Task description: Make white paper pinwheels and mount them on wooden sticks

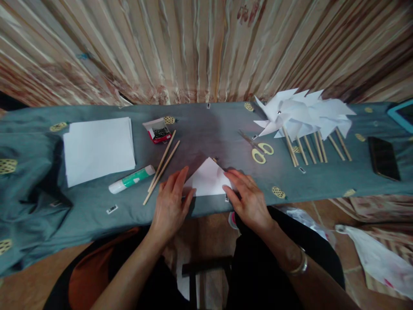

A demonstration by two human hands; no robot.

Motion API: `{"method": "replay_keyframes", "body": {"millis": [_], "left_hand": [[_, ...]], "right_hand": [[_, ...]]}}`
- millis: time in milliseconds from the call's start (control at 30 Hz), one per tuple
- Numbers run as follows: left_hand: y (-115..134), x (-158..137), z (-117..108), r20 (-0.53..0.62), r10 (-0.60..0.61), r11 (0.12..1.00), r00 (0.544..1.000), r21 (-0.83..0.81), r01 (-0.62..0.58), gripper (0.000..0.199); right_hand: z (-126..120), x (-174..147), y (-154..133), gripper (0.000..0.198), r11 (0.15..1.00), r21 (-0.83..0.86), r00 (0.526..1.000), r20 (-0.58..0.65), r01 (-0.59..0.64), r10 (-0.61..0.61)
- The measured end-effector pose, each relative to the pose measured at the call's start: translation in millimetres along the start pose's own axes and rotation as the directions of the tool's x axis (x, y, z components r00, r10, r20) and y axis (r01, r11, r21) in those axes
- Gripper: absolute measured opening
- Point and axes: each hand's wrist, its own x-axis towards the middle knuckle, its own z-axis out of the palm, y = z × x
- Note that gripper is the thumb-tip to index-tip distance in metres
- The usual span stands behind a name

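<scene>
Head view: one folded paper (208, 178) on counter (219, 129), between left hand (169, 198) and right hand (249, 199); grips: thumbs apart from fingers, both touching its corners. Two sticks (161, 161), one glue stick (132, 179), one scissors (256, 147), one phone (383, 158). One open red box (161, 140), small dark pins (158, 133) inside. Pinwheels (300, 112) overlap, count unclear.

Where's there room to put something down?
The widest bare patch of grey cloth lies between the open red cardboard box and yellow-handled scissors, beyond the folded white paper. A smaller one borders the near ends of the white paper pinwheels. It's crowded where they overlap, and where the white-and-green glue stick lies by two thin wooden sticks.
</scene>
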Motion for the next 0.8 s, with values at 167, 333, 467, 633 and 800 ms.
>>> {"method": "replay_keyframes", "body": {"millis": [167, 333, 467, 633, 800], "left_hand": [[-1, 2, -2, -0.035, 0.093, 0.995, 0.995, 0.049, -0.091, 0.045], [8, -3, 1, -0.002, 0.311, 0.942, 0.95, 0.13, -0.308, 0.035], [23, -15, 15, 0.121, 0.418, 0.901, 0.9, 0.071, -0.428, 0.033], [30, -24, 23, 0.228, 0.397, 0.901, 0.889, 0.09, -0.425, 0.053], [26, -30, 17, 0.253, 0.374, 0.901, 0.892, 0.129, -0.415, 0.058]], "right_hand": [[2, -1, 1, 0.028, 0.998, -0.054, 0.999, 0.003, 0.041, -0.041], [4, -1, 0, 0.029, 0.991, -0.12, 0.998, 0.03, 0.06, -0.057], [5, -2, 0, 0.03, 0.981, -0.177, 0.996, 0.042, 0.082, -0.076], [9, -3, 1, 0.035, 0.991, -0.126, 0.997, 0.056, 0.053, -0.046], [6, -7, 10, 0.038, 0.997, -0.074, 0.997, 0.067, 0.033, -0.028]]}}
